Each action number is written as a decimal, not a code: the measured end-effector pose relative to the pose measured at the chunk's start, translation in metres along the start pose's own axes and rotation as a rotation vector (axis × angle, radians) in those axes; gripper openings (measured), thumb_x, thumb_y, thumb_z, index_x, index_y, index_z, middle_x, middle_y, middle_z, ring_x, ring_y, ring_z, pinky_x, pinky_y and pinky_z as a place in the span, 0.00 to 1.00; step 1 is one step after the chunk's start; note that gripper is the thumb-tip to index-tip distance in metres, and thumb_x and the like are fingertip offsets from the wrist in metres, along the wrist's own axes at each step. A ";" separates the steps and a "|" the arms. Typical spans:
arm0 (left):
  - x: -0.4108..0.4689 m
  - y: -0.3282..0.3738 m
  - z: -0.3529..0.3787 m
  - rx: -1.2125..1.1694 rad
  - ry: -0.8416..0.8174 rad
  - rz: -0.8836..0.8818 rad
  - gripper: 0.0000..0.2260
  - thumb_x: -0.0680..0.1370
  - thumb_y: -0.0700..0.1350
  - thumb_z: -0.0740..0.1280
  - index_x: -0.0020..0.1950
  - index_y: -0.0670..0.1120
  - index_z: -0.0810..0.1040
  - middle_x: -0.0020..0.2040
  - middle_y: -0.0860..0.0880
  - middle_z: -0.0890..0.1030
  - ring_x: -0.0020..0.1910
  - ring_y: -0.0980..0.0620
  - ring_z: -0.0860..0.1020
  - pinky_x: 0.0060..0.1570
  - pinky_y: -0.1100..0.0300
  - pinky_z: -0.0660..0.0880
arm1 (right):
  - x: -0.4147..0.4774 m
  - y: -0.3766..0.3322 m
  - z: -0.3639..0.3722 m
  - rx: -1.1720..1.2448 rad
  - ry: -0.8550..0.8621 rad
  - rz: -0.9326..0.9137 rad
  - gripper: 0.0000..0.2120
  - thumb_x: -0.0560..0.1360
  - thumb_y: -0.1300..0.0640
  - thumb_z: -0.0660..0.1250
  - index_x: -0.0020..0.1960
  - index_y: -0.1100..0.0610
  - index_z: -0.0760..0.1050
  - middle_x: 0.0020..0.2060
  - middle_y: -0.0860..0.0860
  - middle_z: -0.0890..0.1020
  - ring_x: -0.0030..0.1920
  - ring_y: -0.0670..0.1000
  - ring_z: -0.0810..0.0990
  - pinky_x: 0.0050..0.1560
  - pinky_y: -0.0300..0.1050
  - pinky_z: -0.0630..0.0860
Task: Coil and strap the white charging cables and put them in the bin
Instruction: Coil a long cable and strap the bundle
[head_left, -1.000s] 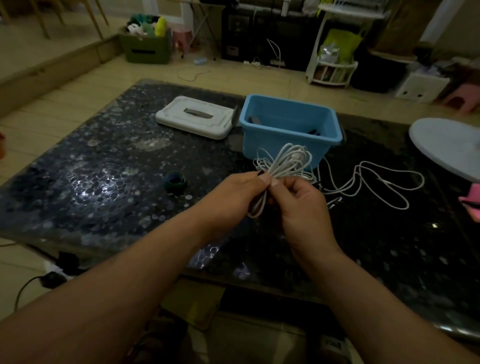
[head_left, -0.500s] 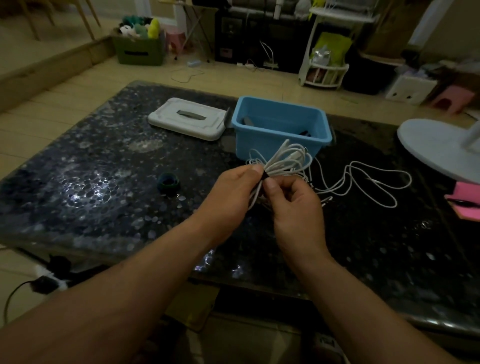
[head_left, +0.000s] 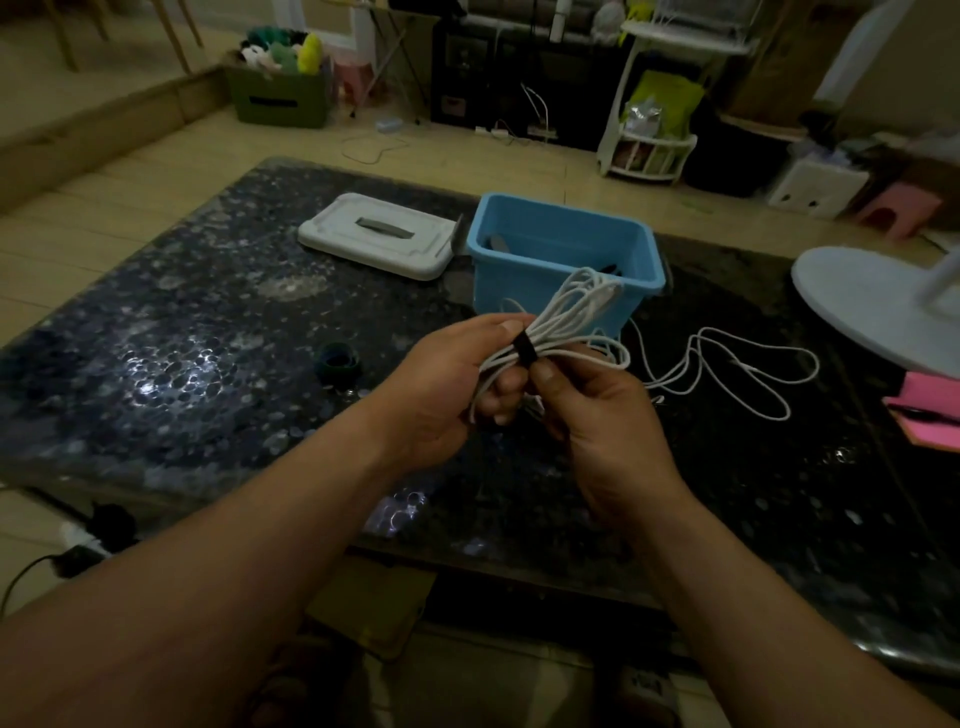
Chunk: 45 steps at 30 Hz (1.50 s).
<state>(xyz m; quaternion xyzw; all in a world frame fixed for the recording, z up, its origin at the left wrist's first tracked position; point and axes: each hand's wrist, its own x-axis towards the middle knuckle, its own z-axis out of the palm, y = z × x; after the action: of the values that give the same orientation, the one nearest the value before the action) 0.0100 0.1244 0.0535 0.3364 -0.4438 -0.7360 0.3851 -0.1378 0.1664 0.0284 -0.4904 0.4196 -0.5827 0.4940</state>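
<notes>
While we look down through the head camera, our left hand (head_left: 441, 379) grips the coiled white cable (head_left: 569, 319), fingers curled round its lower loops. Our right hand (head_left: 597, 415) pinches the black strap (head_left: 524, 351) at the bundle's waist. The coil sits between both hands, above the table (head_left: 208, 338) and in front of the blue bin (head_left: 519, 283). A second cable (head_left: 727, 364) lies loose to the right. Compared with half a second ago, the strap now shows plainly across the bundle. Its end hides under our thumb, and the bin's dark contents are too dim to name.
</notes>
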 end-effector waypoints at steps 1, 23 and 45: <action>0.000 0.000 0.000 -0.021 -0.018 -0.018 0.19 0.87 0.46 0.56 0.71 0.36 0.75 0.30 0.48 0.67 0.26 0.54 0.62 0.27 0.60 0.63 | 0.000 0.000 0.000 -0.004 0.000 0.002 0.09 0.85 0.67 0.61 0.58 0.70 0.79 0.40 0.57 0.86 0.38 0.52 0.86 0.40 0.41 0.81; 0.002 -0.001 0.006 0.214 0.174 -0.120 0.13 0.87 0.52 0.61 0.53 0.45 0.79 0.37 0.44 0.82 0.34 0.47 0.82 0.35 0.52 0.83 | 0.004 0.011 -0.005 -0.144 0.088 0.084 0.05 0.83 0.62 0.68 0.49 0.59 0.80 0.41 0.55 0.85 0.37 0.51 0.84 0.42 0.49 0.81; 0.004 -0.027 0.007 1.038 0.271 0.279 0.13 0.86 0.55 0.61 0.47 0.49 0.73 0.39 0.53 0.78 0.39 0.53 0.78 0.41 0.50 0.74 | 0.011 0.010 -0.023 -0.158 0.139 0.248 0.08 0.82 0.56 0.71 0.49 0.58 0.86 0.44 0.59 0.87 0.39 0.51 0.78 0.41 0.46 0.73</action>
<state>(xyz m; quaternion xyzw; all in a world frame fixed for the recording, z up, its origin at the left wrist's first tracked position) -0.0053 0.1325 0.0310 0.5116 -0.7352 -0.3127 0.3162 -0.1593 0.1543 0.0163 -0.4307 0.5543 -0.5150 0.4919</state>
